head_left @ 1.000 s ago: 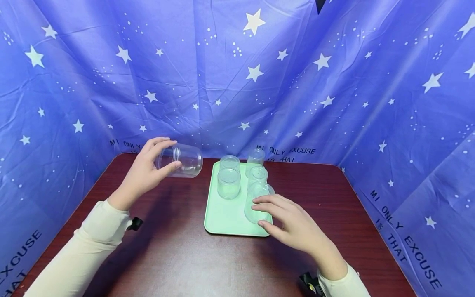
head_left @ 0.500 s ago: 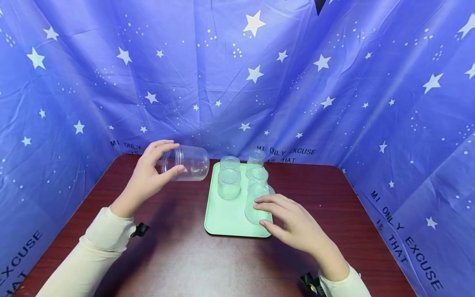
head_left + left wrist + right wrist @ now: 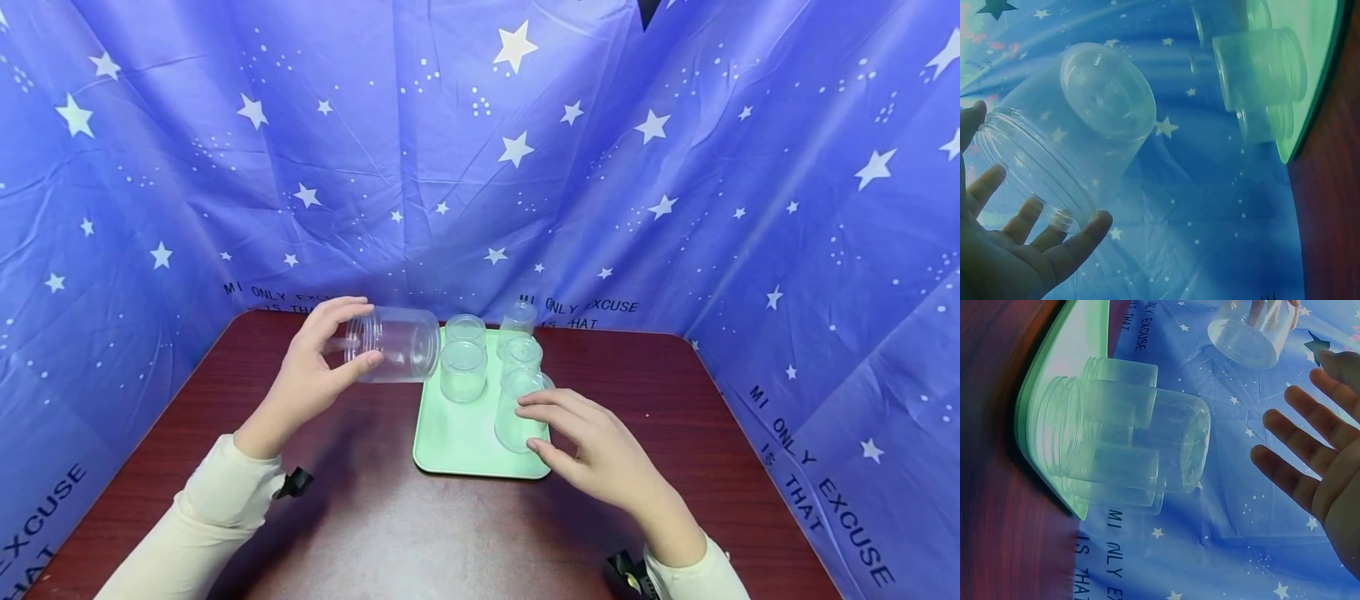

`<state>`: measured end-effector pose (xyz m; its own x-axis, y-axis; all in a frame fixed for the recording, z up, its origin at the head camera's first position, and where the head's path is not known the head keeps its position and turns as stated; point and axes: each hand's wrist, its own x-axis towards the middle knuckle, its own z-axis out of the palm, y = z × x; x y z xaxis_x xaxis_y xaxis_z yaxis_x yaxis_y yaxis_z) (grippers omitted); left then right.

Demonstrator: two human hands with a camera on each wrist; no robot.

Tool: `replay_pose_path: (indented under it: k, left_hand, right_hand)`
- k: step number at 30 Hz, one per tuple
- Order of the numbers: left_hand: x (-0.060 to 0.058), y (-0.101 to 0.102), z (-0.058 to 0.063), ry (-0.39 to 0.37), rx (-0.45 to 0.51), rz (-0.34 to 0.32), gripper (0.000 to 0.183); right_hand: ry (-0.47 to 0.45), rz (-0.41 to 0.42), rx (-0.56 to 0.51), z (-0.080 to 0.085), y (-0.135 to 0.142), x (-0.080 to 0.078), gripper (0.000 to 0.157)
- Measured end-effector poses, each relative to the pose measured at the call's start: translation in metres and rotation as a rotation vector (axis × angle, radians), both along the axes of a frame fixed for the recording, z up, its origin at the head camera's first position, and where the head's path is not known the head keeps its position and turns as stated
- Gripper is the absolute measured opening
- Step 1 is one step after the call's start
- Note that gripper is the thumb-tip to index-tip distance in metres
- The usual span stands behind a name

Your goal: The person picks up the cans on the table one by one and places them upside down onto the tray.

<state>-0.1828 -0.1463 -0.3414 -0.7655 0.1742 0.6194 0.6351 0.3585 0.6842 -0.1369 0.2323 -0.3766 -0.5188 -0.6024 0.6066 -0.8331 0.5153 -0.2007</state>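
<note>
Off the table, my left hand [image 3: 303, 387] grips a clear plastic jar [image 3: 408, 346] by its threaded mouth. The jar lies nearly sideways, its base pointing right toward the tray; in the left wrist view thumb and fingers [image 3: 1079, 247] spread around the rim. A second large clear jar [image 3: 516, 421] stands mouth down on the front right of the light green tray [image 3: 450, 446]. Beside it is my right hand [image 3: 600, 454], fingers spread and loosely bent. The right wrist view shows a gap between those fingers [image 3: 1282, 469] and the upturned jar [image 3: 1179, 425].
Several smaller clear jars stand upside down on the tray: two at the left, such as this small jar [image 3: 462, 375], and others at the right, such as this one [image 3: 517, 321]. A dark red wooden table [image 3: 375, 517] bears the tray. Blue star-printed cloth [image 3: 420, 150] hangs behind and at both sides.
My left hand has carried its jar right and slightly down, so its base now reaches the tray's left edge in the head view. The right hand has barely moved.
</note>
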Motion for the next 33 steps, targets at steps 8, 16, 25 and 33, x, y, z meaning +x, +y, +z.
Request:
replay_pose_path:
  k: [8, 16, 25, 33]
  left_hand:
    - [-0.006, 0.002, -0.025, 0.003, 0.159, -0.18, 0.063]
    - [0.004, 0.011, -0.038, -0.04, 0.155, -0.261, 0.064]
    - [0.012, 0.02, -0.048, -0.048, 0.17, -0.324, 0.065]
    - [0.017, 0.027, -0.051, -0.021, 0.209, -0.404, 0.063]
  right_hand:
    - [0.01, 0.003, -0.021, 0.0, -0.003, 0.0, 0.037]
    - [-0.001, 0.002, -0.032, -0.001, -0.002, 0.0, 0.04]
    - [0.002, 0.006, -0.045, -0.002, -0.003, -0.001, 0.044]
    - [-0.053, -0.008, -0.073, -0.001, -0.003, -0.001, 0.055]
